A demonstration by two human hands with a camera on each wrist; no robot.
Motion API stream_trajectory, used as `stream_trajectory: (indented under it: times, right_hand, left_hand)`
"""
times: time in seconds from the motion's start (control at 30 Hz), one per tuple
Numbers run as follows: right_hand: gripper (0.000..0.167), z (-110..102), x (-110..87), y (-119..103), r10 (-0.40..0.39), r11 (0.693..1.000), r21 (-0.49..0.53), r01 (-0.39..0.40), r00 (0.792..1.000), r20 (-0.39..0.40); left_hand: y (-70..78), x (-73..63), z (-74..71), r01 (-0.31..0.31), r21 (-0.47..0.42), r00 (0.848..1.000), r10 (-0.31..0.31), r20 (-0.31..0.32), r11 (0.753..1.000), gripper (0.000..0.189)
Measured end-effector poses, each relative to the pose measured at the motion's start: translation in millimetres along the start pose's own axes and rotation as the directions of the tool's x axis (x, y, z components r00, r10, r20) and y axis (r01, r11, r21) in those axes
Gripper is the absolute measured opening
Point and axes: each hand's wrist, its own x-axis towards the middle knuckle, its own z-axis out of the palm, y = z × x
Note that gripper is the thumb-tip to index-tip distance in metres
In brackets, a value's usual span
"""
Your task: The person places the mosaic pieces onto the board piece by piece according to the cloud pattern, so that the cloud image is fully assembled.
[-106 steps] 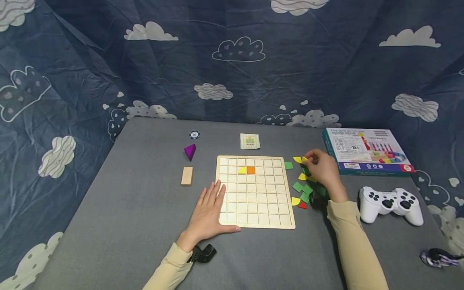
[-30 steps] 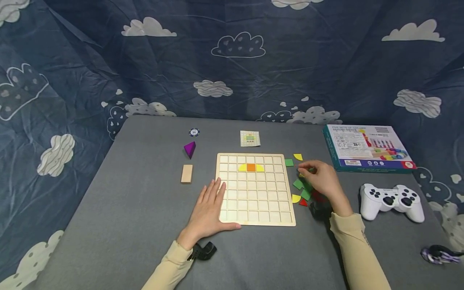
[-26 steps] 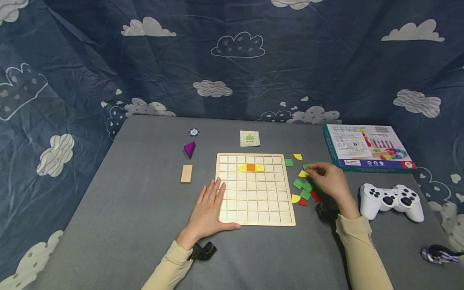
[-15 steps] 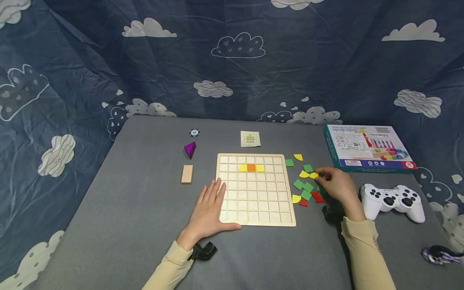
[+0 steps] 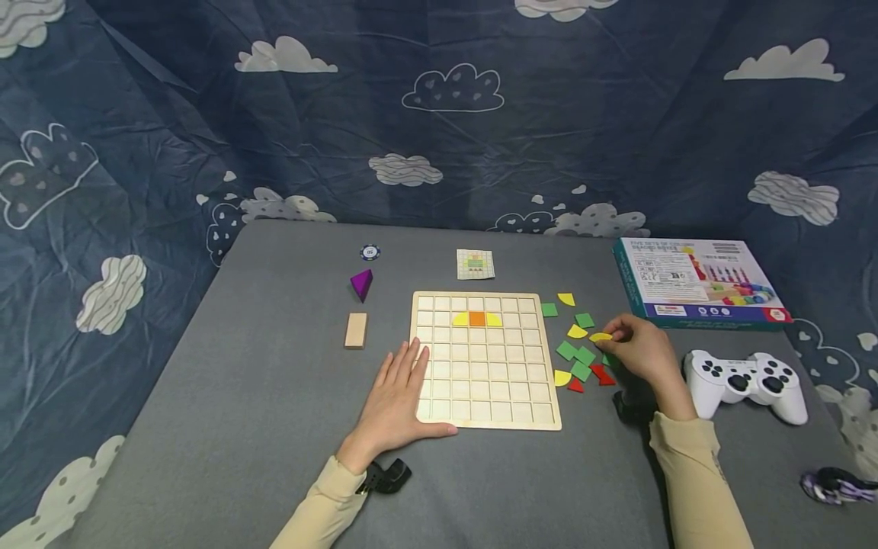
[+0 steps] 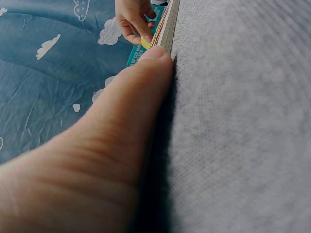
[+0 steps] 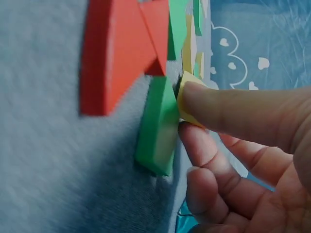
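Note:
My left hand (image 5: 391, 412) lies with straight, spread fingers on the left edge of a wooden grid board (image 5: 490, 374), its thumb along the near edge. On the board, an orange square tile (image 5: 476, 319) sits between two yellow quarter-circle tiles, a left one (image 5: 461, 319) and a right one (image 5: 493, 319). Right of the board, my right hand (image 5: 641, 351) pinches another yellow quarter-circle tile (image 7: 187, 99) between thumb and index finger. Beneath it in the right wrist view are a green tile (image 7: 158, 126) and red triangles (image 7: 121, 53).
Loose green tiles (image 5: 581, 370) and yellow ones lie beside the board. A small pattern card (image 5: 475, 264) is behind it. A wooden block (image 5: 355, 331), purple pyramid (image 5: 361, 285) and poker chip (image 5: 370, 252) stand left. Right are a box (image 5: 700, 282) and white game controller (image 5: 746, 385).
A second yellow quarter-circle tile has come onto the board, right of the orange square. My right hand has moved rightward over the loose tiles and taken another yellow one. The left hand stays put.

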Motion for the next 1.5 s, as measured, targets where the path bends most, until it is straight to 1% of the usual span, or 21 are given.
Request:
stream_trajectory:
  times: [0.1, 0.17, 0.3, 0.4, 0.47, 0.57, 0.6, 0.67, 0.7, 0.8, 0.83, 0.9, 1.03, 1.23, 1.37, 1.5]
  right_hand:
    - [0.025, 2, -2.0, 0, -0.01, 1.0, 0.019, 0.01, 0.999, -0.033]
    - [0.024, 4, -2.9, 0, -0.034, 0.999, 0.019, 0.035, 0.996, -0.083]
    - [0.023, 14, -2.2, -8, -0.082, 0.995, 0.043, 0.092, 0.978, -0.192]
    - [0.023, 26, 0.0, -21, -0.096, 0.988, 0.093, 0.121, 0.966, -0.241]
    - [0.023, 36, 2.5, -33, -0.121, 0.981, 0.119, 0.156, 0.958, -0.258]
    - [0.02, 52, 6.6, -51, -0.205, 0.963, 0.112, 0.245, 0.936, -0.286]
    - [0.019, 56, 7.4, -59, -0.232, 0.955, 0.116, 0.272, 0.932, -0.277]
    - [0.016, 63, 9.1, -73, -0.276, 0.942, 0.125, 0.31, 0.932, -0.234]
    - [0.013, 67, 9.9, -80, -0.287, 0.941, 0.118, 0.317, 0.933, -0.218]
    - [0.012, 74, 10.7, -102, -0.294, 0.94, 0.142, 0.31, 0.948, -0.122]
    - [0.011, 76, 11.4, -109, -0.297, 0.941, 0.14, 0.309, 0.95, -0.101]
    - [0.01, 81, 12.7, -122, -0.309, 0.939, 0.138, 0.315, 0.949, -0.065]
    - [0.01, 90, 15.4, -145, -0.346, 0.932, 0.117, 0.344, 0.938, -0.003]
    - [0.006, 105, 21.2, -165, -0.385, 0.921, 0.085, 0.38, 0.921, 0.06]
    - [0.004, 113, 24.9, -172, -0.396, 0.918, 0.066, 0.392, 0.915, 0.082]
    - [0.003, 118, 26.4, -177, -0.409, 0.912, 0.023, 0.409, 0.906, 0.11]
  left_hand:
    - [0.1, -0.2, 0.1, -0.004, 0.0, 1.0, 0.004, -0.004, 1.0, 0.124]
    - [0.4, -0.3, 0.0, -0.005, 0.0, 1.0, 0.005, -0.002, 1.0, 0.124]
    - [0.7, -0.5, -0.3, -0.006, 0.001, 1.0, 0.006, -0.006, 1.0, 0.124]
    - [0.4, -0.7, 0.0, -0.013, 0.003, 1.0, 0.013, -0.013, 1.0, 0.124]
    - [0.0, -0.7, 0.2, -0.014, 0.009, 1.0, 0.014, -0.017, 1.0, 0.123]
    - [-0.9, -0.3, 0.7, -0.011, 0.014, 1.0, 0.011, -0.018, 1.0, 0.123]
    - [-1.1, -0.1, 0.8, -0.008, 0.016, 1.0, 0.009, -0.015, 1.0, 0.123]
    - [-1.0, 0.3, 0.8, -0.002, 0.017, 1.0, 0.002, -0.004, 1.0, 0.123]
    - [-0.9, 0.4, 0.9, 0.003, 0.015, 1.0, -0.003, 0.004, 1.0, 0.123]
    - [-0.2, 0.8, 1.1, 0.015, 0.016, 1.0, -0.015, 0.025, 1.0, 0.124]
    - [0.0, 0.8, 1.0, 0.019, 0.017, 0.999, -0.019, 0.03, 1.0, 0.124]
    - [0.0, 0.7, 1.3, 0.021, 0.019, 0.999, -0.022, 0.032, 1.0, 0.124]
    - [-0.1, 0.5, 0.9, 0.017, 0.031, 0.999, -0.018, 0.029, 0.999, 0.124]
    - [-0.6, 0.3, 1.0, 0.001, 0.032, 1.0, -0.001, 0.018, 0.999, 0.123]
    - [-1.0, 0.1, 1.5, 0.004, 0.039, 1.0, -0.005, 0.023, 0.999, 0.123]
    - [-1.1, -0.1, 1.0, 0.008, 0.034, 1.0, -0.009, 0.025, 0.999, 0.123]
